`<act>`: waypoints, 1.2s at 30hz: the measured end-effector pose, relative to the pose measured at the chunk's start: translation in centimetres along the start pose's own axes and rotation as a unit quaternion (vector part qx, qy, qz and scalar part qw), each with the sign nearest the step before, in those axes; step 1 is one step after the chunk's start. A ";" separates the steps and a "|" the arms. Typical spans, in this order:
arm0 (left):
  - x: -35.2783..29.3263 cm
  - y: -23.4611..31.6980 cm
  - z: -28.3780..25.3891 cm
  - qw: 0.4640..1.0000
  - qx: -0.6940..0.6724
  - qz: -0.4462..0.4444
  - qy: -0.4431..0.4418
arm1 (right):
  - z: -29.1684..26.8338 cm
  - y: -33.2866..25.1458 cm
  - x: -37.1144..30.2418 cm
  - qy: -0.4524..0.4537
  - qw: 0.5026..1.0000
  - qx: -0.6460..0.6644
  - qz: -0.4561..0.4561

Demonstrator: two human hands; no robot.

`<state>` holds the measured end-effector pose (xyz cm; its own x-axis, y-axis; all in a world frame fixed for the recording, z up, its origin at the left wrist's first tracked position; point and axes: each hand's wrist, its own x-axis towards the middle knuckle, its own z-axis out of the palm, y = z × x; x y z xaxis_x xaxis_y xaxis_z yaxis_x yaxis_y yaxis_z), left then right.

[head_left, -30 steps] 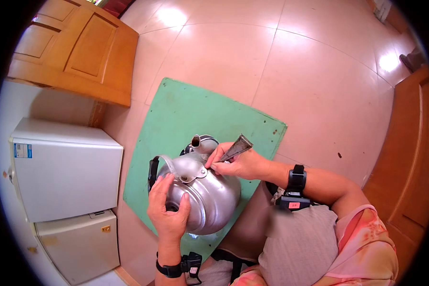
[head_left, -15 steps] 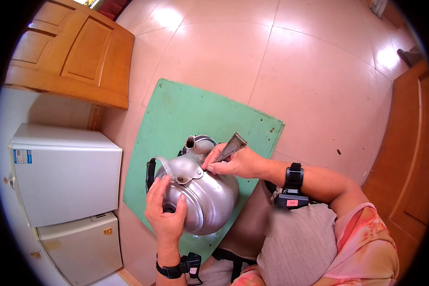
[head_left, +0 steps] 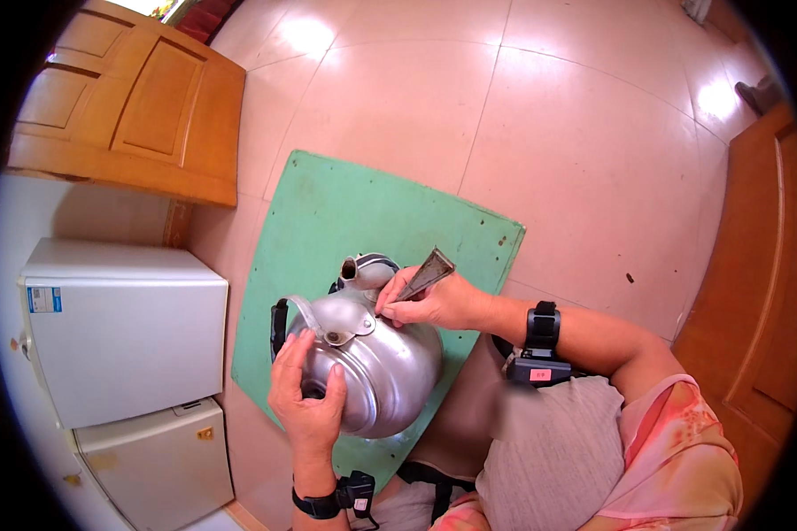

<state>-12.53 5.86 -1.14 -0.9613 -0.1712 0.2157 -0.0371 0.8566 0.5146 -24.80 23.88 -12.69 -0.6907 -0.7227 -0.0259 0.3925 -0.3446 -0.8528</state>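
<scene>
A silver metal kettle [head_left: 403,376] lies tilted on a green board. Its short spout [head_left: 350,269] points away from me, and its handle [head_left: 280,323], with a dark grip, arches at the left. My left hand [head_left: 308,389] rests over the kettle's near left side, thumb and fingers spread around it, holding it steady. With thumb and fingertips, my right hand [head_left: 429,299] pinches a tapered, greyish metal tool [head_left: 427,273]. The tool's wide end sticks up past the hand, and its narrow end is down by the kettle's surface near the riveted handle bracket [head_left: 366,325], mostly hidden by my fingers.
The green board [head_left: 354,203] is on a pinkish tiled floor [head_left: 584,177]. At the left stand a white fridge [head_left: 133,341] and a wooden door [head_left: 164,106]. Another wooden door [head_left: 753,292] is at the right. A shoe [head_left: 753,97] shows at the far right.
The whole view has shifted slightly. Both hands, the kettle and the metal tool keep nearly the same positions, and the grip has not visibly changed.
</scene>
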 end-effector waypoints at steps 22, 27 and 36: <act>0.4 1.1 0.6 1.000 0.004 0.001 0.016 | 0.7 -1.9 -1.5 -0.003 0.985 -0.132 -0.115; 0.0 2.3 1.4 0.997 0.060 -0.012 0.039 | 1.5 -2.9 -1.6 0.023 0.966 -0.226 -0.125; -0.1 3.5 1.6 0.992 0.113 -0.047 0.014 | 2.8 -2.2 -1.4 0.077 0.915 -0.331 -0.218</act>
<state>-12.98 9.65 -0.67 -0.9433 -0.2654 0.1995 -0.1890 0.9232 0.3345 -22.94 23.96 -9.33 -0.7913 -0.4920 0.3629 -0.3601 -0.1045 -0.9270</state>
